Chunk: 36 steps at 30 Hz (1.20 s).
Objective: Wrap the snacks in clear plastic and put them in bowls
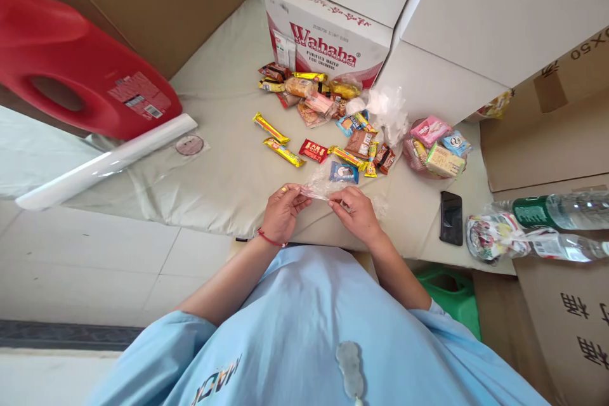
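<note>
Both hands pinch the near edge of a clear plastic bag [324,185], drawn out between them just above the table's front. My left hand [284,208], with a red cord at the wrist, closes on the bag's left side. At its right side my right hand [354,210] has thumb and fingers pressed together on the film. A blue snack packet [344,172] lies right behind the bag. Around it are a red packet [314,150], a brown packet [360,143] and several yellow wrapped bars, one being the yellow bar [284,152].
A pile of wrapped snacks [309,90] lies before the Wahaha carton [328,38]. To the right are a filled snack bag [435,151], a phone [451,218] and plastic bottles [556,210]. A red jug [95,70] and a white roll [109,163] stand or lie left.
</note>
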Each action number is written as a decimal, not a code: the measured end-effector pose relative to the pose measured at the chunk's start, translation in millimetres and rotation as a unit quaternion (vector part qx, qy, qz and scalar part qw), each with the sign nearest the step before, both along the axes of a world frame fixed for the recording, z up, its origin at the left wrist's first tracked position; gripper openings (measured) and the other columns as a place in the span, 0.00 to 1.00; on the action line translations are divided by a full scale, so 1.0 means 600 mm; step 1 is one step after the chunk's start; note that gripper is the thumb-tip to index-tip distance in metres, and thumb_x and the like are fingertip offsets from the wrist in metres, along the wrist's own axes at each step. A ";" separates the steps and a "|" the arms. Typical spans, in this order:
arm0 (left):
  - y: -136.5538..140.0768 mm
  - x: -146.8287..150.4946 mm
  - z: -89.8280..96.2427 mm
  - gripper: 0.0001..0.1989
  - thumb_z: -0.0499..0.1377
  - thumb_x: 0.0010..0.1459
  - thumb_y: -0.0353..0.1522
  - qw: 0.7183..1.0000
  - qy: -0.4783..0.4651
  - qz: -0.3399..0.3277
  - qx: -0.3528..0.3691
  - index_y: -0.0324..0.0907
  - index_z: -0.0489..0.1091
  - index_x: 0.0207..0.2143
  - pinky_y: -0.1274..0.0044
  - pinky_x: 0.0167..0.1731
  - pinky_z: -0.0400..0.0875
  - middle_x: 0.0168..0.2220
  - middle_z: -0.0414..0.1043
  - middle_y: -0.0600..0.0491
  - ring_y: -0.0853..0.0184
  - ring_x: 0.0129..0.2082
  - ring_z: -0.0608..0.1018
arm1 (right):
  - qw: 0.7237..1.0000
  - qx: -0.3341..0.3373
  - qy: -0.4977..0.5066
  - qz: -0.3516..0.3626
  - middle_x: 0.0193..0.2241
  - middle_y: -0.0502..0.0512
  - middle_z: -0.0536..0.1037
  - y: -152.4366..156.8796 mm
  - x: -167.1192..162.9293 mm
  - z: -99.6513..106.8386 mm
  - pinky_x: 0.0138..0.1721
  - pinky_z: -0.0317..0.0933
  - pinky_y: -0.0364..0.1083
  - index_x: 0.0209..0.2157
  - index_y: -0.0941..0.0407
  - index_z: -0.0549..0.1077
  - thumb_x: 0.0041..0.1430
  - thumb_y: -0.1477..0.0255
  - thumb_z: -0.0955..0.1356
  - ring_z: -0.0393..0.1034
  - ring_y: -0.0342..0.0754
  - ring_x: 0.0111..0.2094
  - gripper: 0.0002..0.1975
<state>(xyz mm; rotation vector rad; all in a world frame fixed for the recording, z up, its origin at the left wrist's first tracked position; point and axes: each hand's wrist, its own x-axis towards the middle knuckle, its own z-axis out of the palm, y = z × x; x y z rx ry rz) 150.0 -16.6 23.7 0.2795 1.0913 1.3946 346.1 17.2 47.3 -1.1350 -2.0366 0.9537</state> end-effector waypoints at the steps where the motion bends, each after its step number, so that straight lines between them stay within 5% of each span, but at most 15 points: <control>1: 0.000 -0.003 -0.001 0.17 0.72 0.48 0.41 1.000 -0.009 0.000 -0.006 0.41 0.71 0.31 0.76 0.37 0.76 0.34 0.79 0.54 0.67 0.35 0.83 | 0.999 -0.030 0.029 -0.015 0.31 0.53 0.77 -0.004 0.000 0.001 0.39 0.64 0.48 0.36 0.50 0.81 0.66 0.62 0.70 0.69 0.49 0.33 0.09; 9: -0.009 0.010 0.003 0.15 0.72 0.49 0.40 0.994 0.034 -0.099 0.036 0.41 0.73 0.33 0.75 0.37 0.74 0.39 0.77 0.52 0.65 0.40 0.79 | 0.967 -0.200 0.126 -0.098 0.24 0.47 0.74 -0.031 -0.026 -0.005 0.26 0.63 0.44 0.36 0.52 0.78 0.63 0.59 0.70 0.67 0.43 0.22 0.11; 13: -0.013 0.013 -0.004 0.14 0.73 0.48 0.38 0.982 0.132 -0.125 0.060 0.41 0.76 0.31 0.75 0.37 0.70 0.31 0.76 0.54 0.67 0.34 0.75 | 0.965 -0.211 0.129 -0.084 0.26 0.47 0.76 -0.037 -0.048 -0.001 0.29 0.66 0.44 0.38 0.52 0.79 0.62 0.62 0.70 0.70 0.44 0.24 0.09; 18: -0.017 -0.014 -0.020 0.13 0.72 0.48 0.39 0.983 0.137 -0.111 0.050 0.41 0.74 0.29 0.76 0.33 0.67 0.27 0.74 0.57 0.69 0.29 0.73 | 0.958 -0.237 0.134 -0.095 0.28 0.48 0.77 -0.043 -0.074 0.001 0.29 0.65 0.44 0.37 0.52 0.78 0.58 0.63 0.71 0.69 0.43 0.25 0.09; 23: -0.022 -0.053 -0.028 0.16 0.73 0.47 0.39 0.996 0.026 -0.082 0.011 0.42 0.70 0.31 0.76 0.36 0.73 0.33 0.78 0.53 0.68 0.35 0.78 | 0.955 -0.191 0.149 -0.168 0.29 0.48 0.76 -0.043 -0.082 -0.003 0.34 0.66 0.45 0.38 0.52 0.76 0.60 0.61 0.71 0.68 0.45 0.28 0.10; 27: -0.018 -0.086 -0.028 0.21 0.74 0.48 0.38 0.997 -0.075 -0.028 0.014 0.44 0.63 0.33 0.71 0.44 0.78 0.39 0.79 0.54 0.67 0.39 0.82 | 0.947 -0.091 0.186 -0.244 0.37 0.51 0.76 -0.033 -0.070 -0.003 0.47 0.66 0.46 0.38 0.51 0.72 0.63 0.60 0.69 0.71 0.47 0.41 0.10; 30: -0.012 -0.107 -0.024 0.20 0.73 0.50 0.36 0.994 -0.099 -0.029 0.027 0.44 0.63 0.34 0.70 0.44 0.79 0.37 0.78 0.56 0.66 0.40 0.84 | 0.931 -0.076 0.233 -0.270 0.41 0.53 0.77 -0.025 -0.055 0.005 0.52 0.67 0.50 0.39 0.50 0.69 0.63 0.58 0.69 0.72 0.49 0.47 0.12; 36: 0.011 -0.129 -0.021 0.20 0.73 0.50 0.34 0.993 -0.089 -0.072 0.015 0.44 0.63 0.34 0.77 0.34 0.78 0.32 0.78 0.58 0.70 0.31 0.82 | 0.897 -0.135 0.322 -0.273 0.28 0.46 0.71 -0.026 -0.023 0.027 0.36 0.71 0.46 0.39 0.49 0.67 0.60 0.57 0.72 0.72 0.46 0.34 0.15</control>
